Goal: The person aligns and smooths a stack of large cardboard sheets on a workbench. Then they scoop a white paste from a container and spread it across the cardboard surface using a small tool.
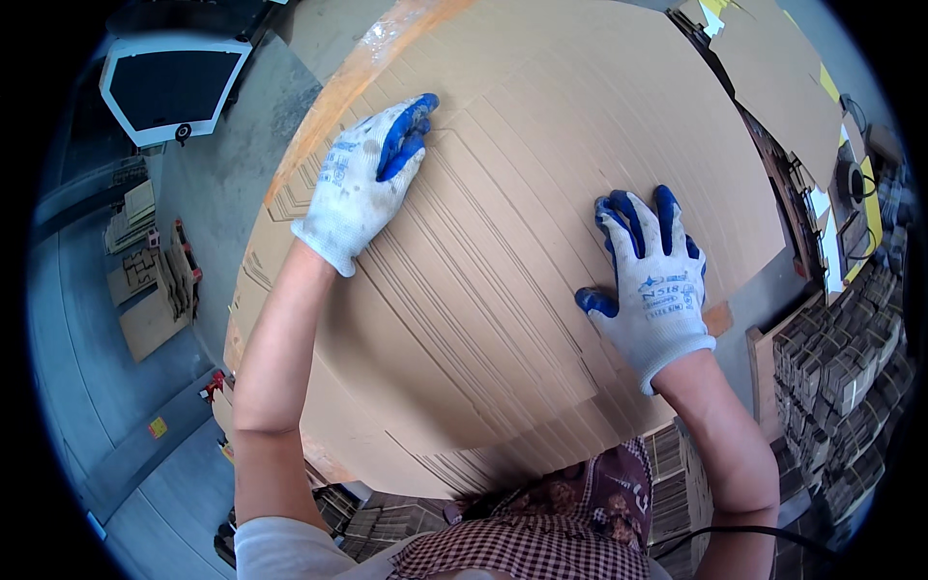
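Both my hands wear white knit gloves with blue-coated palms and fingers. Under them lies a large brown cardboard sheet (503,242), marked with many long parallel creases or cut lines. Toward its far left part, my left hand (365,179) rests on its side, fingers loosely curved and thumb apart, with nothing visible between them. On the right part of the sheet, my right hand (655,275) lies palm down, its fingers spread. Neither hand grips the sheet's edge.
An orange-brown border with clear tape (382,39) runs along the sheet's far left edge. Bundled cardboard stacks (841,348) stand at right, below more flat cardboard (778,82). Cut board pieces (155,300) lie at left, and a white-framed dark panel (174,87) stands far left.
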`<state>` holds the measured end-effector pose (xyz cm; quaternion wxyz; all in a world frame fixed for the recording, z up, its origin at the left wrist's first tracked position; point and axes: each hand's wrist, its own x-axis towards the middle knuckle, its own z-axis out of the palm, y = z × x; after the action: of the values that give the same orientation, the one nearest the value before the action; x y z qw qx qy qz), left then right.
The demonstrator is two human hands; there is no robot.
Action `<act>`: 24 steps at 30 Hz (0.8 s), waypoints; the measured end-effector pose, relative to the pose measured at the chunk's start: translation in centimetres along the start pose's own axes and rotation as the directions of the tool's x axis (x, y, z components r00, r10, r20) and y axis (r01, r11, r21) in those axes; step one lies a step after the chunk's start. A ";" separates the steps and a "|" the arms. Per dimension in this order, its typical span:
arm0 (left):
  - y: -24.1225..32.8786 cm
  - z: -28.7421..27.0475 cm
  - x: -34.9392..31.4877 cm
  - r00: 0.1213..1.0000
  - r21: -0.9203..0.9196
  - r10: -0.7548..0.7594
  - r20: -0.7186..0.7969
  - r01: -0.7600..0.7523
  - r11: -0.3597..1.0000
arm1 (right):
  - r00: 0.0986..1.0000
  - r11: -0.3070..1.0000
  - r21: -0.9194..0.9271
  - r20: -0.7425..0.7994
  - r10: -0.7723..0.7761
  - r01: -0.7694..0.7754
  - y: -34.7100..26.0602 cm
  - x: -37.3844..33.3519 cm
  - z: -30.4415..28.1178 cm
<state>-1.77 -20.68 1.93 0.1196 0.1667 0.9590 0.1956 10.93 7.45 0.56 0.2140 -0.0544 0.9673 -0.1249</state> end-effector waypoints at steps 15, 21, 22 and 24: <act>-1.0 -2.2 3.0 0.924 -0.544 -0.201 0.326 0.358 0.759 | 0.999 0.998 0.054 -0.027 -0.019 0.020 -0.2 0.1 -0.4; 0.6 -0.9 -1.1 0.967 0.017 0.255 -0.002 -0.255 0.967 | 0.998 0.996 0.085 -0.055 -0.028 0.032 0.2 0.0 -0.1; 1.0 -0.5 -2.1 0.909 0.041 0.416 -0.023 -0.414 0.909 | 0.997 0.994 0.097 -0.064 -0.033 0.040 0.3 -0.1 0.0; 5.2 0.4 -2.5 0.870 -0.081 0.415 0.267 -0.409 0.909 | 0.992 0.990 0.132 -0.118 -0.035 0.051 1.1 -0.3 0.3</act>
<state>2.04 -16.95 4.14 0.2107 0.3916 0.8727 0.2015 11.32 8.48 0.12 0.1583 -0.0535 0.9660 -0.1975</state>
